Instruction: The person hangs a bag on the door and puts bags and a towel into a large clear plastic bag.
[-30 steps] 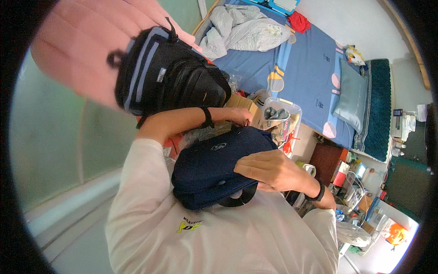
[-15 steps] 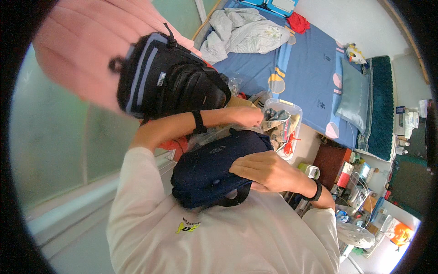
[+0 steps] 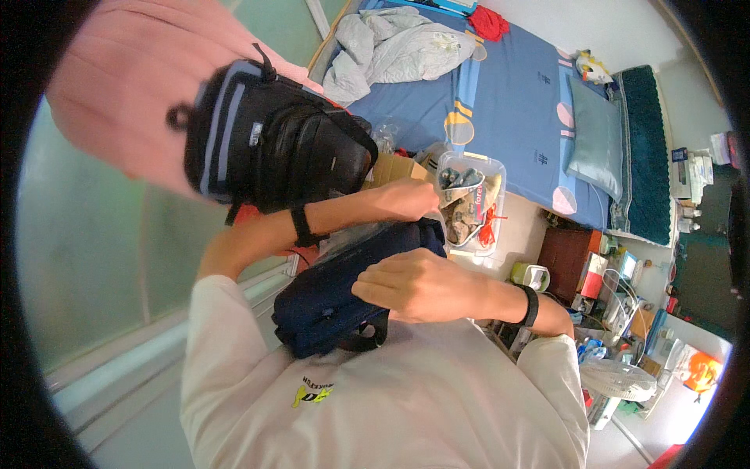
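Observation:
A dark navy fabric bag (image 3: 336,289) lies slantwise in front of my chest, its lower left end close to my white shirt. My left hand (image 3: 410,199) is closed at the bag's upper far end, by its top corner; the fingertips are turned away from view. Across the bag's near side, my right hand (image 3: 414,285) bends its fingers together against the fabric, and whatever is pinched under them is hidden. A dark strap loop (image 3: 366,338) hangs below the right hand. Clear plastic (image 3: 344,238) shows beneath my left forearm.
A black backpack (image 3: 281,148) stands at the left before a pink cloth cover (image 3: 133,86). Beyond my hands are a cardboard box (image 3: 391,168) and a clear bin (image 3: 498,168) of items. A bed (image 3: 508,117) fills the far side; a fan (image 3: 617,381) stands right.
My right hand has shifted left across the bag, its fingers now more bent. The bag has turned slightly and moved left. My left hand stays by its far end. The whole view has shifted a little.

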Tool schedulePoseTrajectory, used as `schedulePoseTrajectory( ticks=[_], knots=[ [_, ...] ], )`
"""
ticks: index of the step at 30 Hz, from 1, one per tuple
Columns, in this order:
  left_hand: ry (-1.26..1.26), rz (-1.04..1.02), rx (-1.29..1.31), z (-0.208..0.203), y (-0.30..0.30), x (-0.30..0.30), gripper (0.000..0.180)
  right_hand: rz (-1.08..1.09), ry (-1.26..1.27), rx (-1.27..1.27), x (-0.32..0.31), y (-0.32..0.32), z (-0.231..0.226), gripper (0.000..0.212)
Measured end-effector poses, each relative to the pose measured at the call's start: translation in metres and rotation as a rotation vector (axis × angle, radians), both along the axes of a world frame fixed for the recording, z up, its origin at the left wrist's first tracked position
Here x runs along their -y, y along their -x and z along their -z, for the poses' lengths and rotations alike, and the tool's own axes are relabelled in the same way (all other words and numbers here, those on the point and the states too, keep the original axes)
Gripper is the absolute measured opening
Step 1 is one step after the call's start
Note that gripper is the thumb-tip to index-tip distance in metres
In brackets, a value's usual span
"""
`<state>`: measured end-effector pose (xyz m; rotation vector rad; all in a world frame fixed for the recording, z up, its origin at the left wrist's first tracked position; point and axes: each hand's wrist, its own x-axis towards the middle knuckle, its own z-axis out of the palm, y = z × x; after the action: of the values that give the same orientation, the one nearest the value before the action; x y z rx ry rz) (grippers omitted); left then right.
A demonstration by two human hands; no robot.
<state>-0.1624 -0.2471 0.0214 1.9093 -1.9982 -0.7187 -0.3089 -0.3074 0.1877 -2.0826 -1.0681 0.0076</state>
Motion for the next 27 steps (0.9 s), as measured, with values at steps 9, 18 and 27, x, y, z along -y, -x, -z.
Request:
schedulePoseTrajectory(
  ticks=[9,18,27],
  knots=[
    [0.093,-0.026,0.079,-0.034,0.023,-0.038,0.021,0.128,-0.019,-0.034,0.012,0.011,0.009,0.052],
    [-0.100,-0.387,-0.147,0.000,0.024,-0.119,0.020,0.238,0.014,-0.069,0.016,0.052,0.000,0.049],
    [-0.423,-0.760,0.028,0.018,0.030,-0.244,0.030,0.408,0.030,-0.128,0.038,0.068,0.011,0.043]
  ],
)
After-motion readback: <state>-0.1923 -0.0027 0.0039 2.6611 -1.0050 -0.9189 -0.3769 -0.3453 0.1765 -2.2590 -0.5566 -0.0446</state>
